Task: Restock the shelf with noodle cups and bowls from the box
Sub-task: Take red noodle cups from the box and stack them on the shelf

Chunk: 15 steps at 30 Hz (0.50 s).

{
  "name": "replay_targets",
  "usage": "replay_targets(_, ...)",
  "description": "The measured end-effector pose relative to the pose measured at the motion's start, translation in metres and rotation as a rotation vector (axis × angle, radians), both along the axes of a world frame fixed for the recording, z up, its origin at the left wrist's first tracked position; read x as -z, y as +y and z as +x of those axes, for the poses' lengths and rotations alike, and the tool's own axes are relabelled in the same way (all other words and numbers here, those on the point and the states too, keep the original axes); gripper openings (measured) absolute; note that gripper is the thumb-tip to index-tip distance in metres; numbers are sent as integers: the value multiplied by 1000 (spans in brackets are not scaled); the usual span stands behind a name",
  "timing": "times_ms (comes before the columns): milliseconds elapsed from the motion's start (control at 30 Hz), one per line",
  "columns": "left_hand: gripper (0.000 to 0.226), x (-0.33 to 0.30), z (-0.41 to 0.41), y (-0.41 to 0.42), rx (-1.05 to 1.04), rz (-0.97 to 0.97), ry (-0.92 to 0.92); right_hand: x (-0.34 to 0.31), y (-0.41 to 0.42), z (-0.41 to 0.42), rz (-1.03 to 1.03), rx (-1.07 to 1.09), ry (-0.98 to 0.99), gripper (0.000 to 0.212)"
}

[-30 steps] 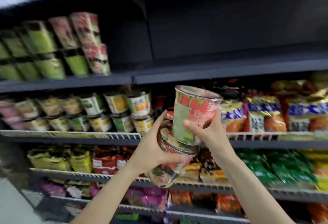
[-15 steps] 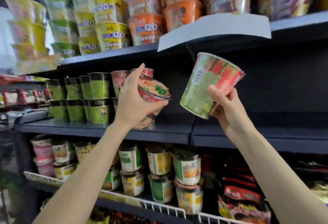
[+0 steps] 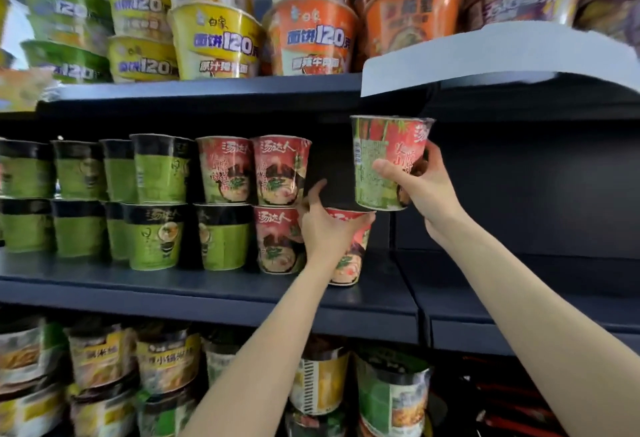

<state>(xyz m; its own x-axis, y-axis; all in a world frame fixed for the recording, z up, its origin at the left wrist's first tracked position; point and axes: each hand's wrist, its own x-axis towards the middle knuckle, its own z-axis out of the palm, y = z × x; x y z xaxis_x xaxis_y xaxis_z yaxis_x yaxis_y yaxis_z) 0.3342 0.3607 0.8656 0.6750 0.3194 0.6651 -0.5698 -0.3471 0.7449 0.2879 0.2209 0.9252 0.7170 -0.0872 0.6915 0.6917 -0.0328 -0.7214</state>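
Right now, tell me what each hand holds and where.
Left hand grips the lower red cup near its rim; right hand grips the raised red cup around its lower side.

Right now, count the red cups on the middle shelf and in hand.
5. Two top-row, one beneath, one under the left hand on the shelf, one raised in the right hand. More may hide behind.

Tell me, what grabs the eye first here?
Two hands at the middle shelf: the left hand grips a red noodle cup standing beside the red stack, while the right hand holds another red-and-green cup just above it. Yellow and orange noodle bowls crowd the top shelf.
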Motion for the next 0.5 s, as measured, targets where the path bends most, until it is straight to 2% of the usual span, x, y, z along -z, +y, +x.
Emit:
replay_targets(100, 101, 0, 11, 6, 186, 40, 27, -5, 11, 19, -23, 13, 30, 80)
replay_targets(200, 109, -5, 15, 29, 403, 109, 164, -6, 21, 40, -5, -10, 82, 78)
replay_targets(267, 109, -6, 17, 43, 383, 165, 226, -3, 25, 53, -1, -20, 130, 85)
replay_targets(333, 101, -1, 16, 48, 280, 249, 254, 1, 29, 62, 0, -17, 160, 89)
replay_targets(433, 92, 8, 13, 43, 189, 367, 267, 6, 33, 69, 19, -19, 159, 85)
replay_targets(500, 86, 11, 13, 42, 207, 358, 244, 7, 37, 72, 32, -26, 158, 84)
